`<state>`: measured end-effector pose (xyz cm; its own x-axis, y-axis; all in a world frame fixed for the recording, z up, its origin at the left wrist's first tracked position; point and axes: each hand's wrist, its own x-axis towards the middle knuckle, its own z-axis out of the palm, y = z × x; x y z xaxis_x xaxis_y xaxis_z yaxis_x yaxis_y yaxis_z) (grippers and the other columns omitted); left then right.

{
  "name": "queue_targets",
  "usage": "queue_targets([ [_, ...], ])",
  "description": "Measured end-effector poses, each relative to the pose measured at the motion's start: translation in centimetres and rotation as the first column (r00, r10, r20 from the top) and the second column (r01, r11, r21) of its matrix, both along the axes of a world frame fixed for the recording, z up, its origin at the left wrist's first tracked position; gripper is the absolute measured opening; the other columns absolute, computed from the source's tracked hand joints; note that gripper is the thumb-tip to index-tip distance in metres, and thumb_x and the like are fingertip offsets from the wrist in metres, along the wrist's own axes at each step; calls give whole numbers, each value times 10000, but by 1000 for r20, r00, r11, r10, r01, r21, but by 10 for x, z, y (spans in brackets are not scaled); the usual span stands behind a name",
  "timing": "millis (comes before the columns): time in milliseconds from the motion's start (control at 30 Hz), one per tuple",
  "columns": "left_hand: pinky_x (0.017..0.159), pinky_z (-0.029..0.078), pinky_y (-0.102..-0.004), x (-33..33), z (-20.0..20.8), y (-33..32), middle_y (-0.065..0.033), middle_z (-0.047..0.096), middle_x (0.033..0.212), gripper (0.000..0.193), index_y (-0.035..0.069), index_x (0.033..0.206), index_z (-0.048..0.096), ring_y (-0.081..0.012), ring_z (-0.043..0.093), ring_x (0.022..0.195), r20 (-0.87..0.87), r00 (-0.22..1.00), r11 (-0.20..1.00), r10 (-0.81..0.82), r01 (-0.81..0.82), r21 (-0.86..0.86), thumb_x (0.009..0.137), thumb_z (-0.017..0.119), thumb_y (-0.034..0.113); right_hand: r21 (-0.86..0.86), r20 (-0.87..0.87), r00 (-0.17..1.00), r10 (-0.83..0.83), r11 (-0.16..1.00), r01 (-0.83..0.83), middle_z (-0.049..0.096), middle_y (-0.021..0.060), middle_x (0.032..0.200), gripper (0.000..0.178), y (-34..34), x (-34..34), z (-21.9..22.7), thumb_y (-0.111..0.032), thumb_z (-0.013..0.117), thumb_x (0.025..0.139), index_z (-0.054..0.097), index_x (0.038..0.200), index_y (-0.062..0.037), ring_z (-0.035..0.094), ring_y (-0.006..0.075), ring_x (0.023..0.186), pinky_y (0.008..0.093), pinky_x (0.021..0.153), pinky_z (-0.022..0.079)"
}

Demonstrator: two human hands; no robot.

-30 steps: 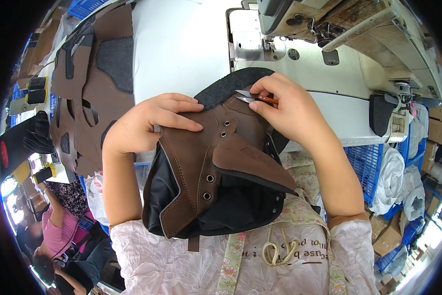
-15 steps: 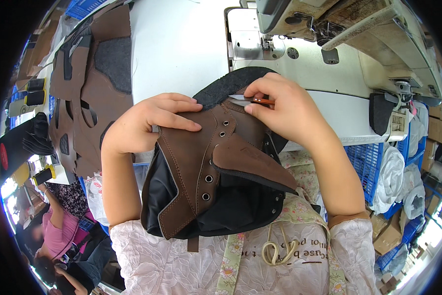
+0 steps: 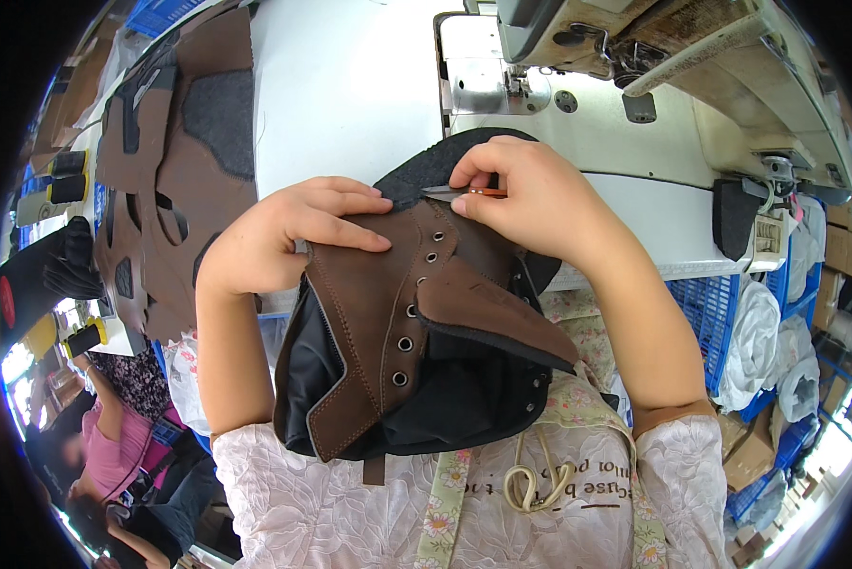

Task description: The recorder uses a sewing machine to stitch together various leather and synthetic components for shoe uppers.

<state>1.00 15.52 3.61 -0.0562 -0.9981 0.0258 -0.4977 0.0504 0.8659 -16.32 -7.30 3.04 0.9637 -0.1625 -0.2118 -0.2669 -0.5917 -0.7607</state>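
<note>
A brown leather boot upper (image 3: 357, 284) with metal eyelets, a padded brown tongue and black lining lies across the table's front edge and my lap. My left hand (image 3: 298, 226) grips its left side, fingers resting on the leather and the thumb hidden. In my right hand (image 3: 530, 197) is a pair of small thread snips (image 3: 441, 193) with pointed silver blades and an orange-red handle, pinched between thumb and fingers. Their tips touch, or nearly touch, the seam by the black fuzzy edge (image 3: 435, 161), just right of my left fingertips.
Beyond the upper stands a sewing machine (image 3: 587, 123) on the white table (image 3: 340, 85). Brown leather pieces (image 3: 174, 199) are piled at the left. Thread spools (image 3: 69, 176) stand farther left, near another person in pink (image 3: 122, 436). Blue crates (image 3: 703, 318) and cardboard boxes (image 3: 753, 455) are at the right.
My right hand has shifted slightly left with the snips, whose tips are now closer to my left fingertips. The upper has moved very slightly; my left hand keeps its hold.
</note>
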Motion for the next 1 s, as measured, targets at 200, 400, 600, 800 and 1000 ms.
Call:
queue_targets([
  [200,1009,409,-475,-1,4,0,-210,626,1256,330,54,1042,748,-415,541,1196,3,1000,1000,-16,16,16,720,707,116,23,44,999,-15,1000,14,641,90,813,210,-1,-1,-2,-208,735,765,688,900,-54,637,259,780,365,707,511],
  [400,1040,385,-453,-11,16,4,-231,536,1371,515,86,1018,762,-422,501,1245,122,992,1000,12,-14,13,549,581,-26,204,72,943,-326,930,306,668,64,907,293,-28,-16,3,-244,749,831,670,1028,-43,644,167,821,302,704,517],
  [600,1002,424,-406,-24,25,5,-209,504,1407,587,117,983,772,-374,528,1180,149,984,994,103,-107,21,480,538,-74,603,-120,984,-130,778,176,679,25,956,310,-58,-31,19,-227,721,878,652,1114,-39,608,70,816,224,689,485],
  [800,847,471,-385,-27,27,-3,-91,630,1288,483,129,950,770,-289,563,972,213,977,1000,-19,13,27,516,607,-6,645,-197,965,172,764,-5,707,48,987,340,-76,-24,24,-131,755,829,630,1132,-41,641,105,864,227,801,505],
  [1000,829,461,-367,-30,40,-5,-2,657,1249,331,149,914,759,-249,565,999,381,923,998,-51,56,-2,612,628,117,89,52,987,154,983,-158,677,10,928,308,-66,-12,23,-96,768,789,668,1080,-76,634,97,834,243,684,504],
])
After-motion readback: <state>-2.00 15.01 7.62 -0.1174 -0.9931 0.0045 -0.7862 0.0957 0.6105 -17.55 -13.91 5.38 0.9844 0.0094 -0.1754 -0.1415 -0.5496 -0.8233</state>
